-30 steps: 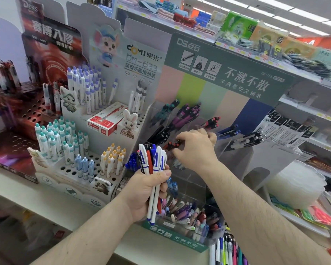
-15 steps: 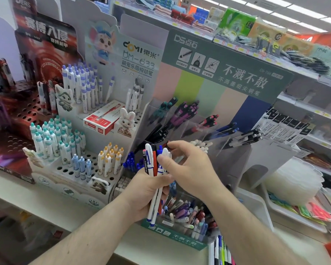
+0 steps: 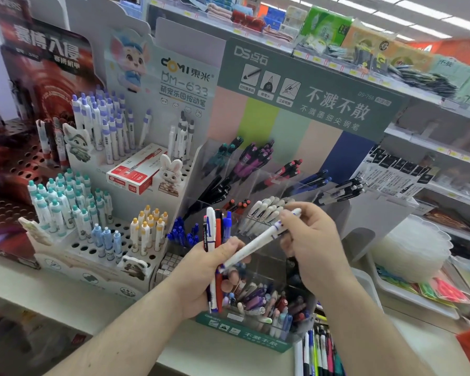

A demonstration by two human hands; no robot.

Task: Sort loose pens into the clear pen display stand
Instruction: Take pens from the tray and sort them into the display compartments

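Your left hand is wrapped around a bunch of pens, held upright in front of the clear pen display stand; the lower ends of those pens poke out below your fist, and your fingers hide much of the barrels. One dark barrel in the bunch carries white lettering that looks like "AIHAO", though it is small and soft. Your right hand pinches the upper end of a white pen with blue markings, which lies slanted across the gap between your hands, its lower end touching the left hand's fingers. How the right fingertips sit on it is partly hidden by the knuckles. The stand's tiered clear compartments hold teal, purple, red, blue, black and white pens, and your hands cover the middle tiers; the bottom bin is a blurred jumble of mixed pens. The green header card reads "DS点石" and "不溅不散", with a model code near "DS-756" that is hard to make out. To the left, a white cardboard display reads "DOMI 東米" and "DM-633". A red box rests on it, its print too small to read. More pens at the bottom edge are cut off by the frame.
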